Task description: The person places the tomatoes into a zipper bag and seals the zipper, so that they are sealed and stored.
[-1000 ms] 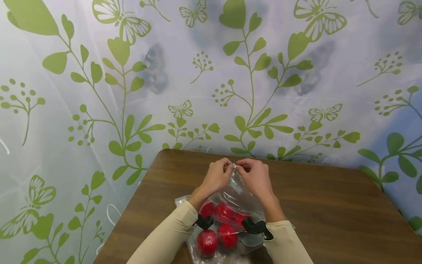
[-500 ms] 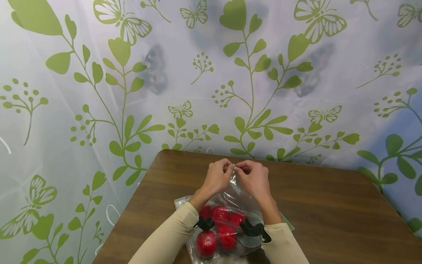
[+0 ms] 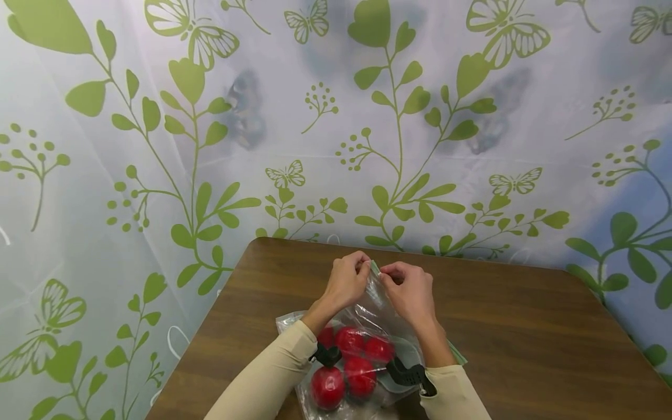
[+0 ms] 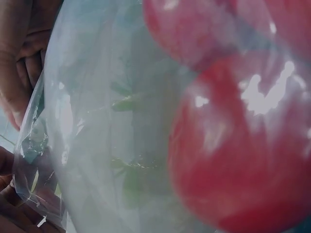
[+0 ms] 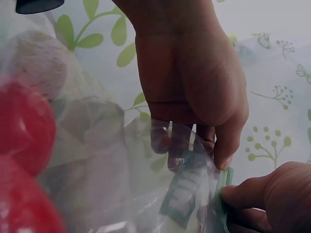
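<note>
A clear zip bag holds several shiny red round things; whether they are fruit or balls I cannot tell. My left hand pinches the raised top edge of the bag. Close beside it, my right hand pinches the same edge between thumb and finger. A bit of the green zip strip shows between the hands. In the right wrist view, fingertips hold that strip. Large in the left wrist view is one red thing behind the plastic.
The bag lies on a brown wooden table. Behind it hangs a pale cloth printed with green leaves and butterflies. Black wrist mounts sit at both cuffs, above the bag.
My right hand has shifted slightly right and down, apart from the left fingertips, so more of the green strip shows between them. My left hand stays in place.
</note>
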Available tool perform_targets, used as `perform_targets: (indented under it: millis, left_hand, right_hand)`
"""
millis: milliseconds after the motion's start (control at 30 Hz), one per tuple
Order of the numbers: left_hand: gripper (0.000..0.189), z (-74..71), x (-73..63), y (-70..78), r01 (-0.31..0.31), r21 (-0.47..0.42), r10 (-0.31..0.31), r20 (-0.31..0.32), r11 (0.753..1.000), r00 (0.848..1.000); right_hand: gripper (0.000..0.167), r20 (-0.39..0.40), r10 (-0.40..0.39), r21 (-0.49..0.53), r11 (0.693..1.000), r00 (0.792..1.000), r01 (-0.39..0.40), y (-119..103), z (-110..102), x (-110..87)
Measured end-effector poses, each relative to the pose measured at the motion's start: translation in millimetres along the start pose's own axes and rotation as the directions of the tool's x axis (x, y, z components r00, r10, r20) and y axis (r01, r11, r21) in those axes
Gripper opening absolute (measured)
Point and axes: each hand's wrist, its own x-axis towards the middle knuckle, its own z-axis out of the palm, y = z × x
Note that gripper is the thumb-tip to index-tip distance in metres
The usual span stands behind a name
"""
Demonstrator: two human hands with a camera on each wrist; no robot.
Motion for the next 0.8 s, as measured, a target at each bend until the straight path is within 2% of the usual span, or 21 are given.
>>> perform_targets:
  millis: [567,800]
  left_hand:
    - [0.017,4.1,0.5,4.2,0.021,-0.020,-0.021,-0.013,1.000,1.000]
    - [0.018,5.8,1.7,3.7,0.015,-0.030,-0.015,-0.013,0.999,1.000]
  right_hand:
    - [0.008,-0.007,-0.022,-0.066,0.998,1.000,0.022,15.0,-18.7,-29.8]
    - [0.008,0.018,0.010,-0.104,0.995,1.000,-0.008,28.1,-31.3,-45.5]
